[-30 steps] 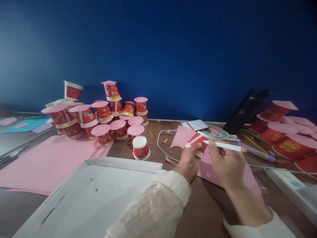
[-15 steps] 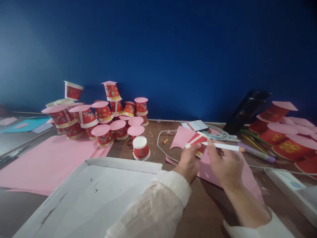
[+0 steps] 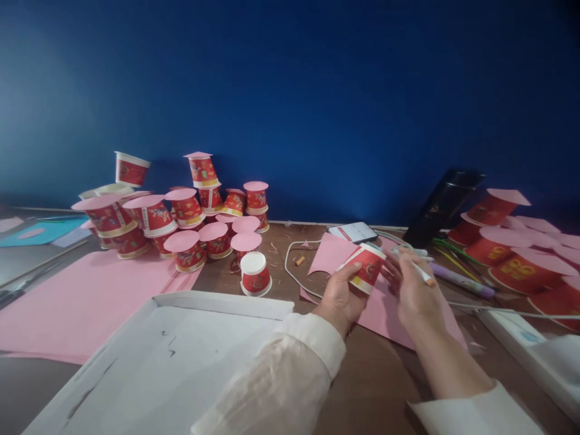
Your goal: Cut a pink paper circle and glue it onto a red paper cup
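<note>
A red paper cup with a white rim [image 3: 369, 269] is tilted in my left hand [image 3: 342, 294], the thumb across its side. Just right of it, my right hand [image 3: 415, 296] holds a white pen with an orange end [image 3: 423, 273]; its fingertips are close to the cup, and whether they touch it I cannot tell. Pink paper [image 3: 389, 314] lies under both hands. To the left, a red cup with a white top [image 3: 256, 273] stands upside down on the brown table [image 3: 362, 386].
Stacked red cups with pink discs [image 3: 183, 251] stand at left, more red cups [image 3: 521, 272] at right. Around lie pink sheets [image 3: 90, 302], a white tray [image 3: 172, 368], a phone [image 3: 352, 232], a cable [image 3: 290, 275], a black bottle [image 3: 444, 202] and a white box [image 3: 521, 338].
The cup in my left hand has turned, showing more of its red side. My right hand has shifted away from the cup's side, and the pen now slants down to the right.
</note>
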The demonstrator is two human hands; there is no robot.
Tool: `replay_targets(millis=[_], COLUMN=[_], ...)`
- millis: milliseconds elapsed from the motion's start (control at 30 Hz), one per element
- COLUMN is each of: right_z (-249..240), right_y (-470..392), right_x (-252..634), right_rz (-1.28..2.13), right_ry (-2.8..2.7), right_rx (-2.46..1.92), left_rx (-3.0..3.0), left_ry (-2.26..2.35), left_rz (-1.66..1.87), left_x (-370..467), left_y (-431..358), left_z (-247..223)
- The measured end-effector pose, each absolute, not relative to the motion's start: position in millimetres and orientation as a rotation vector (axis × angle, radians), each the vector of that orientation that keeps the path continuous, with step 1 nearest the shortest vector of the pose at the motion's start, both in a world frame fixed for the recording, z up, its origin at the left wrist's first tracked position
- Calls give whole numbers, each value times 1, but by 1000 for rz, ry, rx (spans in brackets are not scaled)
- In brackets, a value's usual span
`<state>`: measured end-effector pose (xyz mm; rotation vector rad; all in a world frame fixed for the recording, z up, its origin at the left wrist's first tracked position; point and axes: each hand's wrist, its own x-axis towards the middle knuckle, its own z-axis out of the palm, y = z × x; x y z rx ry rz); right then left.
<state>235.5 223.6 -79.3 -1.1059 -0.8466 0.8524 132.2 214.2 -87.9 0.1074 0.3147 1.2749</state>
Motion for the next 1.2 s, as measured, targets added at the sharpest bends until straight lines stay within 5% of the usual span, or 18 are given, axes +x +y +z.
replay_targets(millis=[333, 833, 1200], right_z=[-74, -81, -76], right_y=[221, 224, 212], right_x=[222, 229, 236], right_rz=[1252, 1044, 476], right_ry=[-719, -714, -1026], right_rx=[-848, -997, -1237], left_rx=[102, 229, 252], left_ry=[283, 330, 326], left_rz=[1243, 1236, 1354], left_x=[131, 141, 138], left_y=[211, 200, 205], left_z=[-84, -85, -84])
